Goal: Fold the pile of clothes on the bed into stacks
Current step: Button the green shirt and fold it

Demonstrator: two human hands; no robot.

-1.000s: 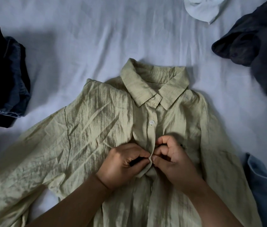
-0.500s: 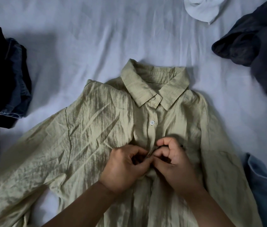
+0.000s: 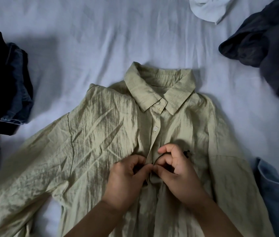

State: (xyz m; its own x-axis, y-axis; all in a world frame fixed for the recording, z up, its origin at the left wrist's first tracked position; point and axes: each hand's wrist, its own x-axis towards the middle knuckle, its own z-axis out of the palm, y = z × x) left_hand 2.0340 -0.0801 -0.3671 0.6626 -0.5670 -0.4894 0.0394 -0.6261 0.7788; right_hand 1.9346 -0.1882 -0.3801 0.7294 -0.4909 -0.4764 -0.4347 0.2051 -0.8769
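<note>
Olive-green crinkled cloth, the shirt [image 3: 101, 142] lies face up on the bed [image 3: 101, 40], collar away from the person. Both hands, left hand [image 3: 126, 178] and right hand [image 3: 174, 170], curl at the placket mid-chest, fingertips pinching its edges, apparently working a button that they hide. It looks light, limp and prone to creasing; shoulders and hem seem the best holds. Sleeve ends and hem are cut off; dark garments [image 3: 268, 43] lie crumpled at the right.

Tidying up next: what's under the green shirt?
The pale green crinkled button-up shirt lies on the white bedsheet, which shows all around it. Anything beneath the shirt itself is covered.
</note>
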